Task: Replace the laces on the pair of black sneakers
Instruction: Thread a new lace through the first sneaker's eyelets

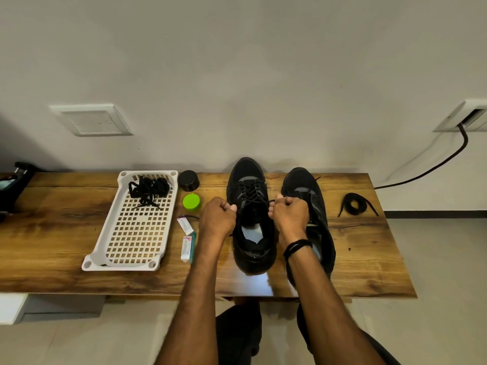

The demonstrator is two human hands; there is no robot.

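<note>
Two black sneakers stand side by side on the wooden table, toes toward the wall. The left sneaker (250, 206) has a black lace (249, 193) crossed through its eyelets. My left hand (218, 217) and my right hand (290, 214) sit on either side of its opening, each fist gripping one end of that lace and holding it taut. My right hand partly covers the right sneaker (309, 206). A coiled black lace (354, 205) lies on the table right of the shoes. A tangle of black laces (149, 189) lies in a white perforated tray (131, 233).
Between tray and shoes lie a black round lid (188, 180), a green round cap (191, 201) and small tubes (187, 238). A black object (13, 185) sits at the table's far left. A black cable (434, 164) runs from a wall socket. The table's near edge (237, 296) is close to my legs.
</note>
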